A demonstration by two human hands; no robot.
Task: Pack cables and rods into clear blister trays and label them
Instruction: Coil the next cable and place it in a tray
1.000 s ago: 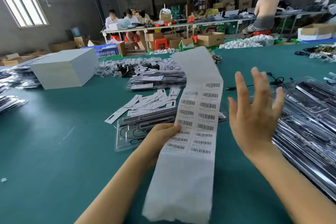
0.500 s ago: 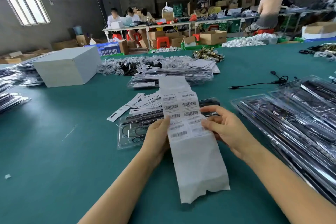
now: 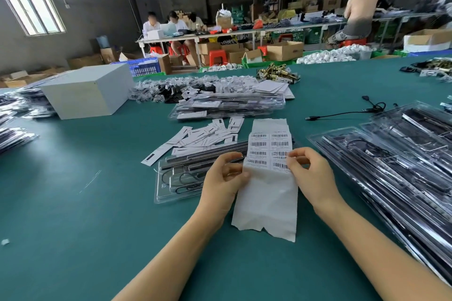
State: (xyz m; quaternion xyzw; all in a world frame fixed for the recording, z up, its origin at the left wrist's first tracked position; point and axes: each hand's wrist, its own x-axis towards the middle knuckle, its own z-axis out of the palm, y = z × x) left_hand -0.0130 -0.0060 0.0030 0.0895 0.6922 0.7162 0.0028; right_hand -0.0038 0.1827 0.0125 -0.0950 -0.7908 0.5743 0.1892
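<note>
A workshop with a wide green table [image 3: 73, 203] in the near field; other workers sit at benches along the far wall. A grey box [image 3: 88, 95] stands far left. Centre: a strip of barcode labels [image 3: 267, 173] on white backing paper, held above a filled blister tray [image 3: 176, 183] containing dark rods and coiled cables. Loose paper cards [image 3: 195, 139] lie just beyond the tray, and a stack of packed trays [image 3: 230, 105] lies farther off. A larger pile of trays [image 3: 391, 166] occupies the right; a loose black cable [image 3: 342, 112] lies beyond it.

Hand pose: the left hand [image 3: 222, 183] pinches the strip's left edge between thumb and curled fingers, forearm entering from the near left. The right hand [image 3: 308, 173] pinches at the right column of labels, thumb and forefinger closed on a label's edge, apparently starting to peel it.

Risks, as judged: the label may tear or curl onto itself if lifted at too steep an angle; the thin backing, already ragged at its near end, may rip if the left-hand pinch slackens; a freed label could stick to the fingers and land crooked on the tray beneath.
</note>
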